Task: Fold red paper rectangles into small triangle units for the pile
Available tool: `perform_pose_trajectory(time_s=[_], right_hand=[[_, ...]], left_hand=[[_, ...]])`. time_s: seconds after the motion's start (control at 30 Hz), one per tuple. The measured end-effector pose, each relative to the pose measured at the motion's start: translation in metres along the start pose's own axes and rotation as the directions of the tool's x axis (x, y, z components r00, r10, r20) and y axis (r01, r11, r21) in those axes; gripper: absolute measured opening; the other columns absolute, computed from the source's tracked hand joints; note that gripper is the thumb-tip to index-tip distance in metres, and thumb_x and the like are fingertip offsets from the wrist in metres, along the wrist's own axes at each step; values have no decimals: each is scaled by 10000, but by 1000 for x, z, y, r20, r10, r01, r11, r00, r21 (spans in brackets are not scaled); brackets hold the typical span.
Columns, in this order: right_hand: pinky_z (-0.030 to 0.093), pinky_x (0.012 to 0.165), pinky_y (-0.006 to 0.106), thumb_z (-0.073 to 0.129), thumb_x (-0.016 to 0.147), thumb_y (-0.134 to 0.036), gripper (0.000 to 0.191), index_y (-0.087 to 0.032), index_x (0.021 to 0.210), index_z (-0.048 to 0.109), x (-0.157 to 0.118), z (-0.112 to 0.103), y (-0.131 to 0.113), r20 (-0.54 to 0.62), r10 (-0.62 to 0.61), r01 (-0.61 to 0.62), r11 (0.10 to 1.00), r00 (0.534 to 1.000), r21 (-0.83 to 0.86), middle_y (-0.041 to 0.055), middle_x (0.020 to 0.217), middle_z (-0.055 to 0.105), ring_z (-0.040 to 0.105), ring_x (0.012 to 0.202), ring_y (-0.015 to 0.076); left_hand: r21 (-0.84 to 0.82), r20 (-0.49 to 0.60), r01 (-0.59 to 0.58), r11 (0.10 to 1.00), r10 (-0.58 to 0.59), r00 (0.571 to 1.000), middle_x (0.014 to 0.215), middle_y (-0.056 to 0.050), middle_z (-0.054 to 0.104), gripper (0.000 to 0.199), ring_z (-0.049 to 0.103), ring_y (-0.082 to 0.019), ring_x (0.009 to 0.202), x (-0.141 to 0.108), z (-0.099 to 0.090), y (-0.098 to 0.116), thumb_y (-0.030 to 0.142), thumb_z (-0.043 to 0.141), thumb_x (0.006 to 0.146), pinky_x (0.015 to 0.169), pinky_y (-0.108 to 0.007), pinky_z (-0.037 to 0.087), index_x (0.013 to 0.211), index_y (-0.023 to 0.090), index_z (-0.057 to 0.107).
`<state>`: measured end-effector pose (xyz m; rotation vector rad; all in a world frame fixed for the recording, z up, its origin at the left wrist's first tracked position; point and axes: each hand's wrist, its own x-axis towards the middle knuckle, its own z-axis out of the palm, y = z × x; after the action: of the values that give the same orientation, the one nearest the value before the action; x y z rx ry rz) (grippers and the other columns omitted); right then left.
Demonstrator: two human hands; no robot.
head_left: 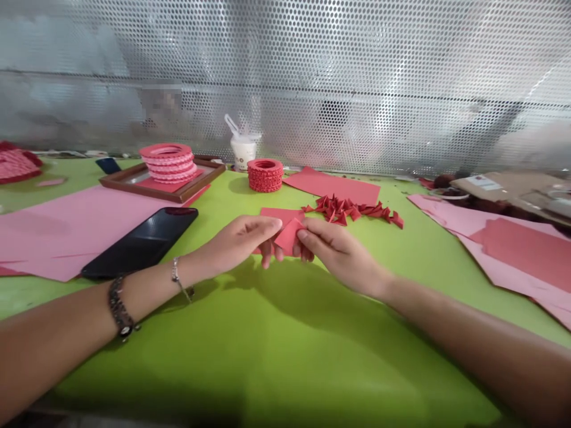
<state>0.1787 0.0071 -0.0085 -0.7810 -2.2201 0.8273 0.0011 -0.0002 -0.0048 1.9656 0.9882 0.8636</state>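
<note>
A small red paper piece (289, 235) is held between my two hands above the green table (285, 333). My left hand (243, 241) pinches its left side with thumb and fingers. On the right side, my right hand (332, 246) grips it between thumb and forefinger. Behind the fingers lies a flat red paper sheet (279, 212), partly hidden by both hands. A pile of small folded red paper pieces (341, 209) sits just beyond my right hand.
Left: black phone (143, 241), pink sheets (49, 229), wooden frame (181, 195) under stacked pink rings (169, 163). Behind: red ring stack (264, 175), white cup (243, 150), red sheet (334, 185), perforated metal panel (285, 77). Right: pink and red sheets (526, 246).
</note>
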Motion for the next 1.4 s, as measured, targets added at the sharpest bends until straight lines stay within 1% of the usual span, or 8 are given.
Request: perform_pose_trajectory(time_s=[0.2,0.3,0.43,0.7,0.87,1.03,1.17,1.4], right_hand=[[420,567,202,294,887,-204,227,-153,751,470,-3,1,-1,152,-15,-8,988,988,153,-2,692,502,467,586,72],[411,555,199,294,886,-206,225,-156,747,463,-3,2,-2,147,-14,2,996,989,85,1,702,524,463,575,71],[379,551,199,382,843,-151,86,-154,810,461,-4,6,-4,12,-60,61,986,998,-156,-9,683,509,454,595,79],[424,620,235,460,803,-147,66,-168,866,468,-2,6,-1,-171,-172,102,929,970,-357,34,816,517,494,720,121],[423,751,336,532,773,-235,189,-157,939,490,-4,0,-5,-84,-251,174,842,964,-510,82,937,521,472,887,194],[449,663,252,453,795,-112,138,-160,909,514,-2,1,-5,-133,-68,51,991,989,-125,33,833,573,537,732,113],[439,614,209,433,792,-96,131,-157,884,504,-1,6,-3,-97,22,7,959,995,283,3,759,549,530,675,77],[419,606,202,432,785,-84,133,-143,878,508,-3,9,-7,-49,114,-83,906,992,415,-8,715,515,494,638,65]], left_hand=[[-79,221,24,997,-6,975,610,-11,599,399,534,-90,537,1,0,-3,333,279,865,622,-208,446,663,144,565],[-108,263,29,994,0,965,620,-24,601,397,521,-94,534,1,-1,-5,362,310,849,625,-216,433,615,140,543],[13,183,59,998,-60,981,509,19,530,337,472,-90,505,1,0,-5,343,400,817,564,-196,387,563,149,507],[34,91,70,997,-73,993,497,53,458,256,432,-81,508,2,3,-5,316,411,817,537,-190,343,680,143,542],[25,-14,72,997,-72,997,509,54,441,264,411,-80,492,3,1,-8,352,436,799,504,-196,324,655,148,521],[-36,-4,105,994,-105,994,529,62,446,193,421,-82,504,4,1,-6,334,464,777,518,-198,333,756,156,534],[-107,157,115,988,-97,983,533,49,483,248,443,-84,532,3,0,-7,346,440,781,583,-211,339,640,153,507],[-60,248,44,997,-28,968,516,15,492,441,367,-78,468,1,-5,-15,451,379,800,500,-221,270,523,139,519]])
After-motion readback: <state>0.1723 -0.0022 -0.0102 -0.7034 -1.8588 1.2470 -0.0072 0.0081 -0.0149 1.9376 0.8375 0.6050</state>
